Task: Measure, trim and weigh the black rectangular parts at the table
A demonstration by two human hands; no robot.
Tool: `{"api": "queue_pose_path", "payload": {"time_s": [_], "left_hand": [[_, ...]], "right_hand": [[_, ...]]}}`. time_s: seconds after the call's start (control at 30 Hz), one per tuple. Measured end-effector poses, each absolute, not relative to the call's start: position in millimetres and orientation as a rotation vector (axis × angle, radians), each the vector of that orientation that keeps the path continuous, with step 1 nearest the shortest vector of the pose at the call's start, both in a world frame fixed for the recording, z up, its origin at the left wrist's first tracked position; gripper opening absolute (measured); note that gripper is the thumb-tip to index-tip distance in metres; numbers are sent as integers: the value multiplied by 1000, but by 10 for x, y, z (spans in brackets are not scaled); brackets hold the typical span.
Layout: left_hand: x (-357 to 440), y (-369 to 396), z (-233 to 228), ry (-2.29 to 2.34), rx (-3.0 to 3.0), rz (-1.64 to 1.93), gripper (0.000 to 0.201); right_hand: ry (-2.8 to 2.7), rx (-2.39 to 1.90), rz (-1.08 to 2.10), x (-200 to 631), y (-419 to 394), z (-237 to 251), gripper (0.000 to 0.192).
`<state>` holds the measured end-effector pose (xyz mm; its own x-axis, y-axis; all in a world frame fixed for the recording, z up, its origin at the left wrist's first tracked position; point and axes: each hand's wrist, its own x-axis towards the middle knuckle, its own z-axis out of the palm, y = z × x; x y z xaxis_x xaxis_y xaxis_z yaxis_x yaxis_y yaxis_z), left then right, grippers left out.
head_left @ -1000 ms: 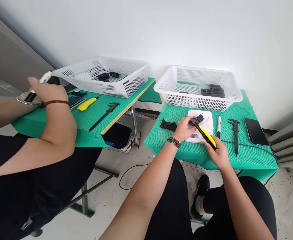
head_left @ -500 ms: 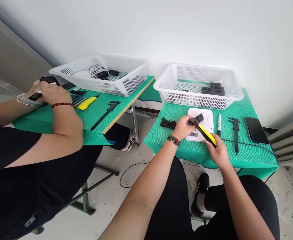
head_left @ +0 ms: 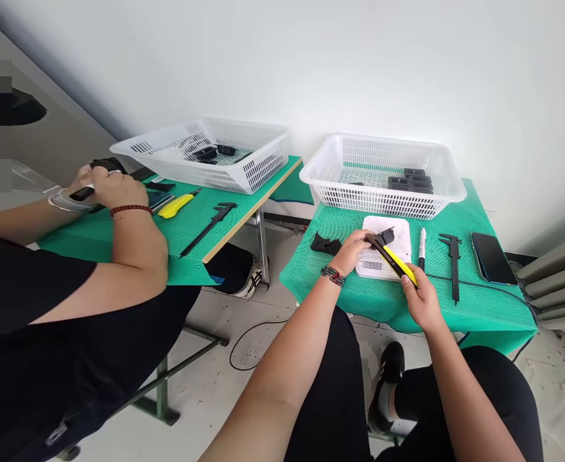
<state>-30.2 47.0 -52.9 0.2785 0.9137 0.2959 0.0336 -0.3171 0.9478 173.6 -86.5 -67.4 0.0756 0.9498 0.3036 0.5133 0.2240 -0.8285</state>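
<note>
My right hand (head_left: 421, 296) is closed round a yellow-and-black utility knife (head_left: 399, 264), which slants up and left. Its front end meets a small black plastic part (head_left: 385, 237) pinched in the fingers of my left hand (head_left: 352, 251). Both are above a white digital scale (head_left: 400, 226) with a lit display; exactly where the blade touches is hidden. Left of the scale lies another dark piece (head_left: 325, 244) on the green cloth. To its right are a white marker (head_left: 422, 247) with a black cap and a black caliper (head_left: 454, 263).
Behind the scale stands a white basket (head_left: 383, 196) with several black parts inside. A phone (head_left: 493, 256) lies at the right, near a dark cable. On the left table, a co-worker's hands (head_left: 119, 189) hold a black piece beside another basket (head_left: 191, 170), a yellow knife (head_left: 176, 205) and a caliper (head_left: 209, 229).
The view has tilted slightly, so the tables sit a little lower. My hands keep their hold on the part and the knife, with only a small shift; the scale's digits look different.
</note>
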Motion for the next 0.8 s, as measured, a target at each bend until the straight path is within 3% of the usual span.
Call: {"api": "queue_pose_path", "payload": {"time_s": [0.37,0.8], "left_hand": [[-253,428,-472,807,1582,1174,44],[-237,417,-471,872,1627,1226,45]], "right_hand": [[-1577,-1409,569,1734,-856,-681,44],[-1566,-1432,523,1717,-857,-679,44]]}}
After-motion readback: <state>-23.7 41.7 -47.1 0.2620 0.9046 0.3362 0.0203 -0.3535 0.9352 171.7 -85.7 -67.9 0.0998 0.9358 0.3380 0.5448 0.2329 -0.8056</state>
